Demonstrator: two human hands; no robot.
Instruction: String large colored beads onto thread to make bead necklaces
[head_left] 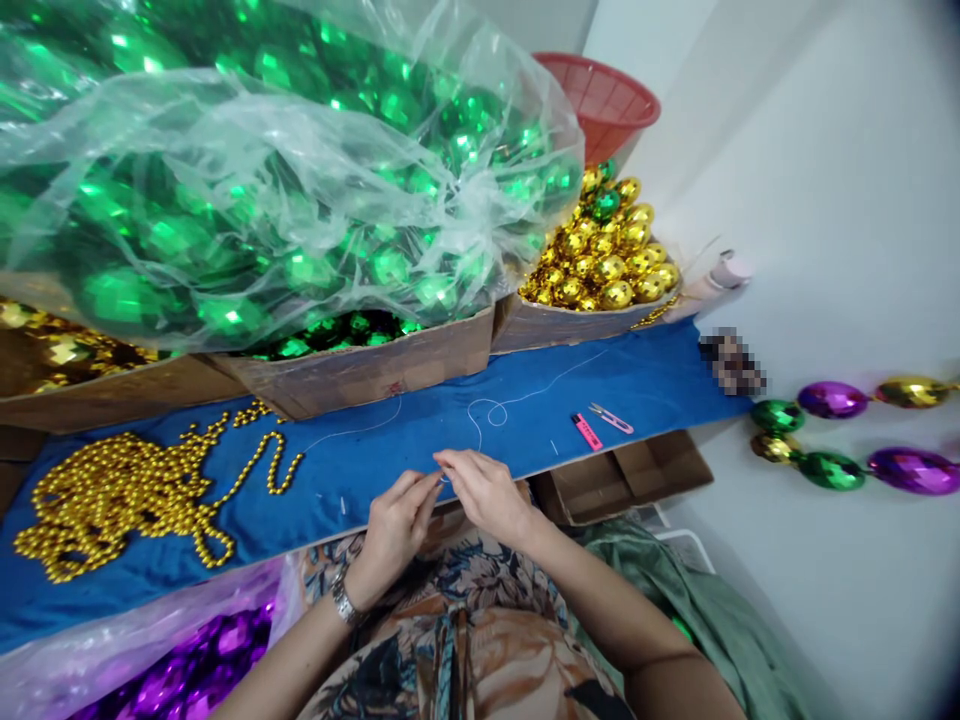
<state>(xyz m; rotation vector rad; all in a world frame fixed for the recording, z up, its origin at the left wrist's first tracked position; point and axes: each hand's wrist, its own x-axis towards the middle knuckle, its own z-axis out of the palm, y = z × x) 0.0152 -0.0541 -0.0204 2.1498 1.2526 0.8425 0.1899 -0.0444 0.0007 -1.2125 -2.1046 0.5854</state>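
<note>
1. Head view: the thin white thread lies looped on the blue cloth over the counter, its near end pinched between the fingers of both hands at the cloth's 6 o'clock edge; the left hand and right hand meet fingertip to fingertip, pressed together on it. Thread this fine could slip out of the pinch if either grip loosens
2. The slack runs out toward 1 o'clock with a curl in it; a quick pull could draw that curl into a knot
3. The gold bead strand heaped at 9 o'clock lies near the thread's far stretch, so the two could tangle
4. The pink snips at 2 o'clock lie close to the cloth's near edge, and a tug on the cloth may slide them off
5. The green balls bulge in their plastic bag above the cardboard box at 11 o'clock and could spill if knocked
</note>
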